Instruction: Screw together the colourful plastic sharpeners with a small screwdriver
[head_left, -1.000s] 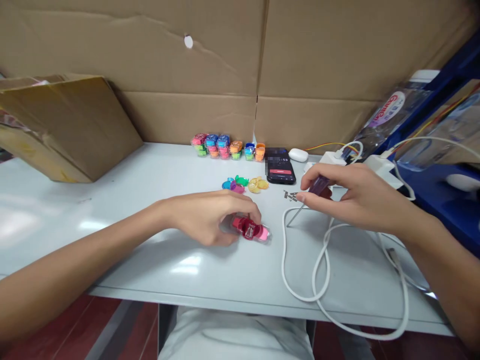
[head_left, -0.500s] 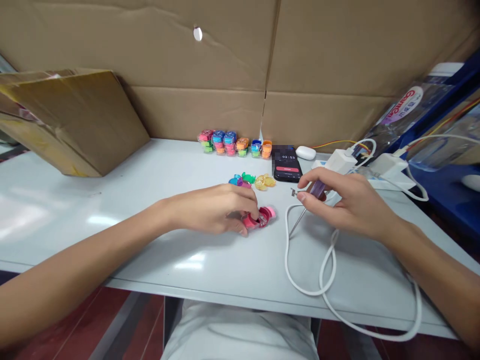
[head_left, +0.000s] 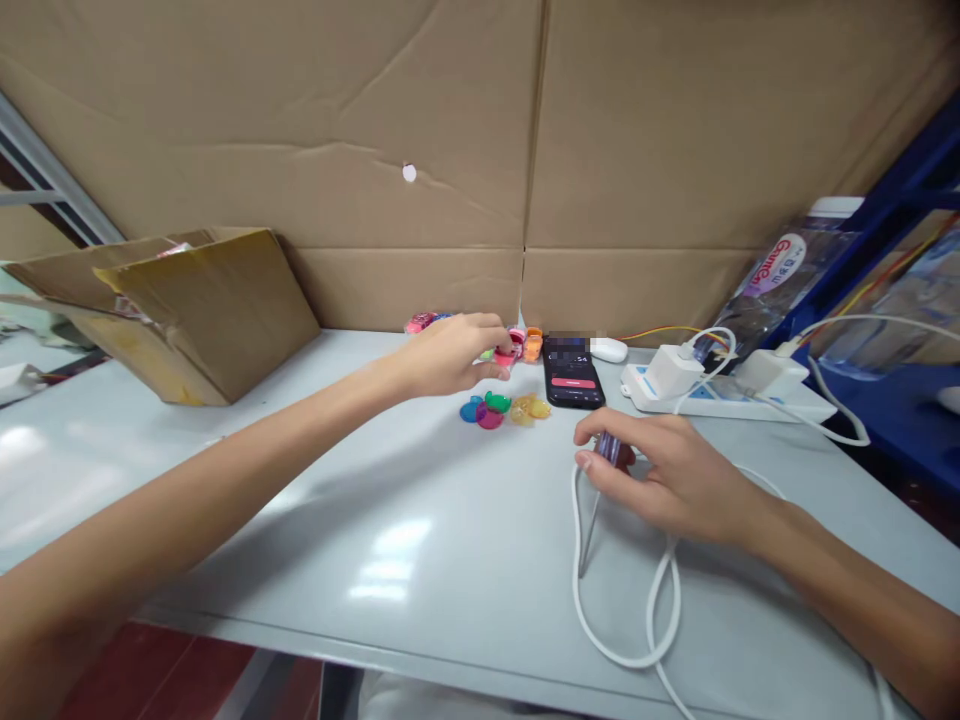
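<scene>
- Pinching a pink piece between fingers and thumb of the left hand, close to the middle of the back edge of the tabletop. Cannot tell if set down or held just above.
- Just beside the pink piece, on the right, an orange block. On the other side, partly behind the left hand, some red and blue blocks.
- Pinching the purple handle of a screwdriver with the thumb and fingers of the right hand, over the right half of the tabletop. Pointing thin metal end down, toward the front edge. Cannot tell if touching the tabletop.
- Around and under the right hand, a white cable, looping toward the front edge.
- Between the left hand and the screwdriver, a small heap of blue, green and purple bits, with yellow bits just beside.
- Near the back edge, right of the orange block, a black phone with lit screen, next to a white case.
- Farther toward the right edge, a white power strip with plugs in.
- Toward the back left corner, a brown box, tilted.
</scene>
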